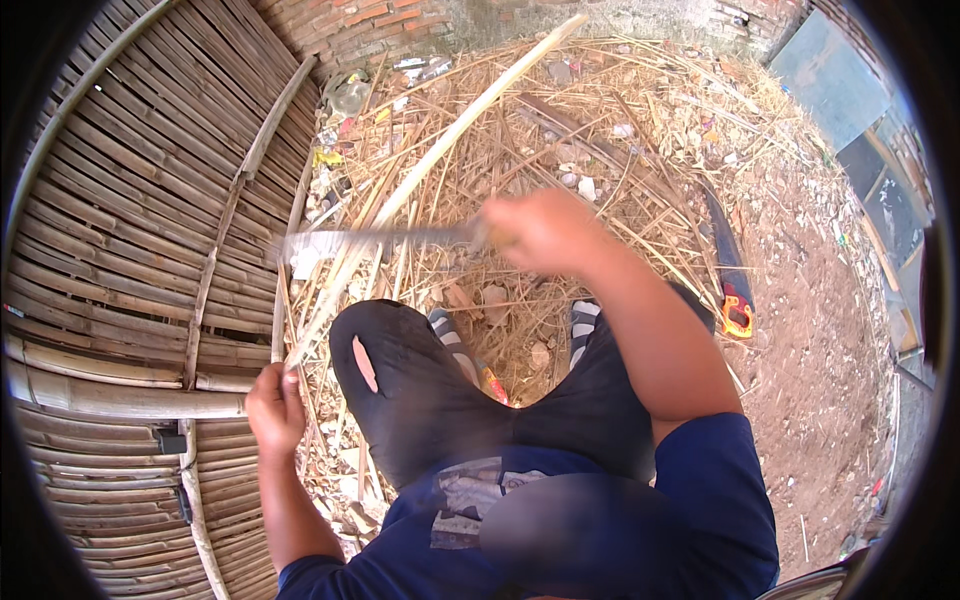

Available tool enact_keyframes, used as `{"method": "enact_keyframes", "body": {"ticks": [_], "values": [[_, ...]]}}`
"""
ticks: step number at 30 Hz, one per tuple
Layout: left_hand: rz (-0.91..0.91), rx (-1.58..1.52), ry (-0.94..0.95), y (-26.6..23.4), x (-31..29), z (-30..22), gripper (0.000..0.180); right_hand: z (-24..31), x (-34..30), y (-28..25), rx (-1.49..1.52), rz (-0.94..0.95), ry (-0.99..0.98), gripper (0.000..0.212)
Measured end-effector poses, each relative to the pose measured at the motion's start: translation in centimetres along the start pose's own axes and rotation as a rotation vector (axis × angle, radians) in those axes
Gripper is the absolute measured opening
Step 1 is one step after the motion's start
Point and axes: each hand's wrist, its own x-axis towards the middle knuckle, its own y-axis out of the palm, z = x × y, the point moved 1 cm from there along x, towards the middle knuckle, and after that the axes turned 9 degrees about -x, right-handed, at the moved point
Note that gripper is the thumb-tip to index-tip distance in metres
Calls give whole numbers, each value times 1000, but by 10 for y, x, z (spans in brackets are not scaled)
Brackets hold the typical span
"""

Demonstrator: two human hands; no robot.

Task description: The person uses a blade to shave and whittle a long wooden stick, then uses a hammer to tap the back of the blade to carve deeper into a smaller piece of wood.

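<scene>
My left hand is closed round the near end of a long pale bamboo strip. From there the strip slants away past my left knee, its far end reaching toward the brick wall. In my right hand is the handle of a large knife, gripped above the litter in front of my knees. Its blade, smeared by motion, points left and crosses over the strip; whether it touches the strip I cannot tell.
A slatted bamboo panel stands along my left side. Split bamboo scraps cover the ground ahead, up to a brick wall. On the right, a handsaw with an orange-yellow handle lies beside bare brown soil. Blue-grey sheets lean beyond.
</scene>
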Motion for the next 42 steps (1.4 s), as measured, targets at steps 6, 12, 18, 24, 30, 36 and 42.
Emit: {"method": "enact_keyframes", "body": {"ticks": [6, 12, 18, 24, 30, 36, 42], "values": [[122, 113, -45, -40, 8, -22, 21, -97, -10, -17, 284, -164, 829, 38], [52, 213, 140, -38, 19, -28, 18, -67, -6, -15, 1121, -265, 887, 21], [1, 236, 268, -28, 30, -27, 17, -56, -6, -12, 1451, -209, 695, 22], [26, 175, 258, -17, 36, -3, 17, -51, 3, -8, 1602, -398, 582, 19], [-25, 209, 231, -6, 48, 7, 27, -49, 15, -7, 1684, -528, 702, 17], [-538, 67, -96, 20, 47, 67, 60, -84, 27, 9, 1767, -815, 714, 15], [-732, -811, -750, 78, 19, 104, 70, -110, 14, 13, 1786, -923, 810, 19]]}}
